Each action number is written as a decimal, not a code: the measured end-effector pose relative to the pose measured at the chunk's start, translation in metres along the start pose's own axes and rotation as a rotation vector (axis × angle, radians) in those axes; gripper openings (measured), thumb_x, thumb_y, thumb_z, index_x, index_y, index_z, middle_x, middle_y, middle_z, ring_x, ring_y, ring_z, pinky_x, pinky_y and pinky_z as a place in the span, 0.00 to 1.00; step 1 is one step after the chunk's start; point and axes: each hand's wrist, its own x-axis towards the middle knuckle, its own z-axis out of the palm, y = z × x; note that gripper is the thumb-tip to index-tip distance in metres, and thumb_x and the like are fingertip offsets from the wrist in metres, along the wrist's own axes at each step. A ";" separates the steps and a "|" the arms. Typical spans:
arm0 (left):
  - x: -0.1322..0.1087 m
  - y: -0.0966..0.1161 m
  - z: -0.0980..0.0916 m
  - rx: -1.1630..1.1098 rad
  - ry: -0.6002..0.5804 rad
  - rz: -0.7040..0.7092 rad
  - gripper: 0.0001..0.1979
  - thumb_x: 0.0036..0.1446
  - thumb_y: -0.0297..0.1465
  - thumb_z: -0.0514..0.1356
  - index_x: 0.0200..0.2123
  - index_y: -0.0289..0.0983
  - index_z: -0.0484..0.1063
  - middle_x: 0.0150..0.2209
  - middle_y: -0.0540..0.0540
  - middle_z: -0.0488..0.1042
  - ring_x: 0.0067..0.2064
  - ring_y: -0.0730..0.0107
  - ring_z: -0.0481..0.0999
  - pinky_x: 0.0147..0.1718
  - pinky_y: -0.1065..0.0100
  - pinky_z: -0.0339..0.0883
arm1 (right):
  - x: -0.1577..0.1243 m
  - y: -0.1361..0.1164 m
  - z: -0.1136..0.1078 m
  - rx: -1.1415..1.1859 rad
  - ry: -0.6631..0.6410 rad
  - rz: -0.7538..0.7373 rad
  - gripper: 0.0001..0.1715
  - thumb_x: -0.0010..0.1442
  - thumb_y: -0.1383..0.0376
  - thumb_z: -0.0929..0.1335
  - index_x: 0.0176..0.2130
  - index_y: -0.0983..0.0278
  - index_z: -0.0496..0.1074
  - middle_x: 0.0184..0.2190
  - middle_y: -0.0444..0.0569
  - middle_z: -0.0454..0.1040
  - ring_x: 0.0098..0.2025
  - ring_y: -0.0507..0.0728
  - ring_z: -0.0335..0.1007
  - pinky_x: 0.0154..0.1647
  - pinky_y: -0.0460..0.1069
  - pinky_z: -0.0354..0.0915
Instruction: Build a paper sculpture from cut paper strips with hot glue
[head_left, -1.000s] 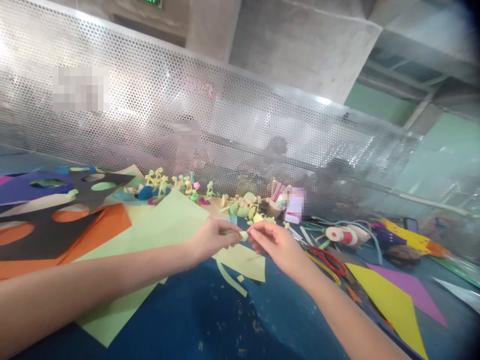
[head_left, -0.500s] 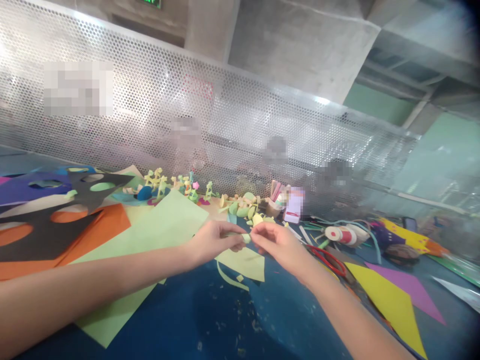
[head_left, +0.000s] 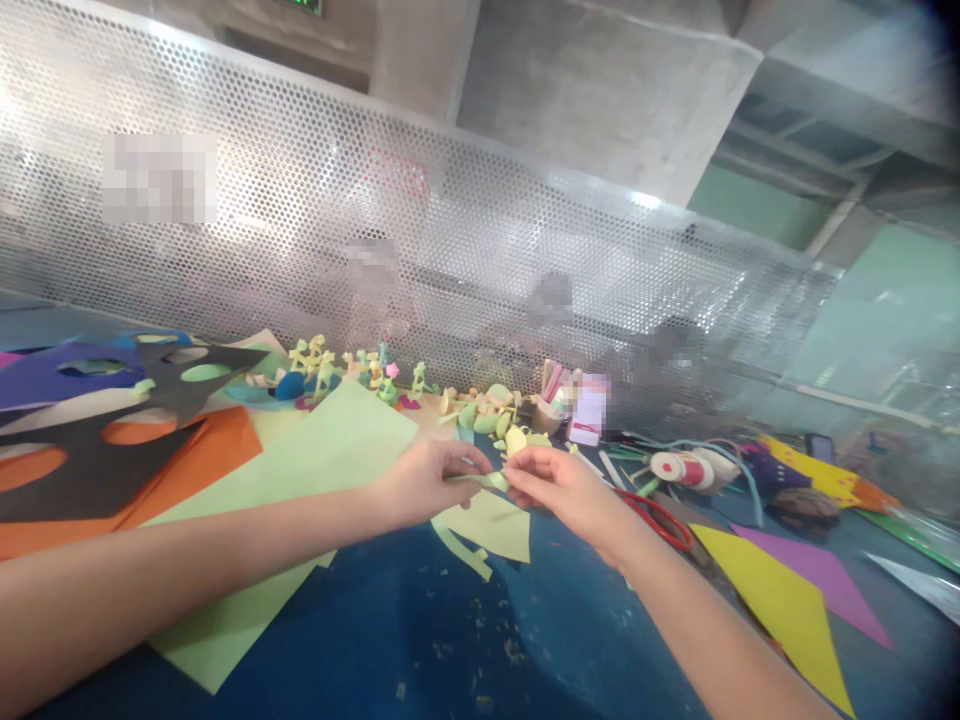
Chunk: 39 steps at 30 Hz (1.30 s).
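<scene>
Cup [head_left: 546, 417], one, brownish, at the back of my blue bench [head_left: 337, 640]; contents: several pink sticks [head_left: 554, 381], upright, exact number unclear. Spool [head_left: 684, 469], red and white, one, lying on its side. Yellow sheet [head_left: 780, 600], one; purple sheet [head_left: 821, 590], one, both right of my arms. Large green sheet [head_left: 300, 480], one, partly beneath my left forearm. Pale green strip [head_left: 496, 481], one, bridging my hands above the bench: my left hand [head_left: 433, 484] holds it between thumb and fingers; my right hand [head_left: 556, 487] pinches its other end at the fingertips.
</scene>
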 end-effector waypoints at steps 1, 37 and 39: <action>0.000 -0.001 0.000 0.004 -0.009 0.001 0.12 0.50 0.32 0.57 0.39 0.37 0.71 0.34 0.46 0.76 0.26 0.73 0.71 0.27 0.71 0.65 | 0.000 -0.001 0.000 -0.001 0.000 0.006 0.14 0.51 0.57 0.68 0.33 0.65 0.70 0.28 0.45 0.70 0.30 0.51 0.67 0.36 0.48 0.65; -0.003 0.010 -0.002 -0.057 -0.088 -0.151 0.21 0.47 0.46 0.58 0.39 0.39 0.74 0.25 0.51 0.64 0.26 0.75 0.60 0.24 0.72 0.54 | -0.006 -0.010 -0.005 -0.012 -0.090 0.040 0.07 0.54 0.63 0.66 0.31 0.66 0.69 0.27 0.44 0.69 0.31 0.50 0.67 0.36 0.47 0.64; -0.003 0.008 -0.002 -0.040 -0.082 -0.145 0.21 0.47 0.47 0.58 0.38 0.38 0.74 0.23 0.52 0.64 0.25 0.75 0.60 0.24 0.72 0.55 | -0.006 -0.010 -0.004 -0.018 -0.093 0.029 0.07 0.54 0.62 0.66 0.30 0.65 0.69 0.27 0.43 0.69 0.31 0.50 0.66 0.37 0.48 0.64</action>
